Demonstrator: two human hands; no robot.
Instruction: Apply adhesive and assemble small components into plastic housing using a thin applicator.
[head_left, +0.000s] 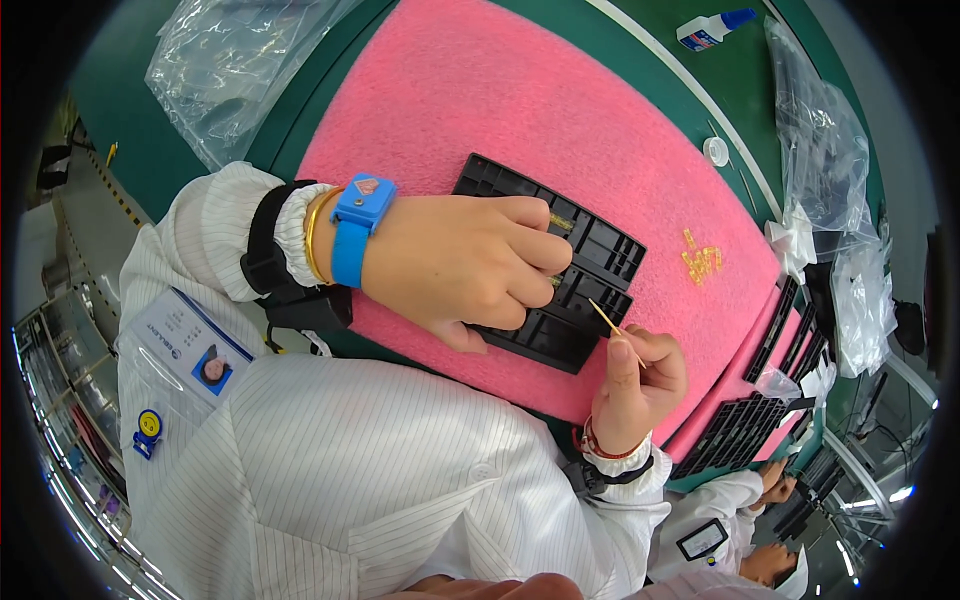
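A black plastic tray (565, 340) with ribbed compartments lies on a pink fleecy mat (500, 90); it looks like two halves side by side. My left hand (465, 260) rests across it, its fingers bent over the tray and its thumb at the near edge, hiding much of the middle. Small yellowish-green pieces show in the tray beside my fingertips. At the tray's right end my right hand (640, 385) pinches a thin pale wooden stick, like a toothpick (604, 317), its tip above a compartment. A blue strap (362, 210) circles my left wrist.
Small yellow pieces (702, 262) lie in a pile on the mat's right. Beyond are a white glue bottle (705, 32) with a blue cap, a round white cap (715, 151) and clear plastic bags (825, 130). More black trays (735, 430) lie at right, near a co-worker's hands (775, 482).
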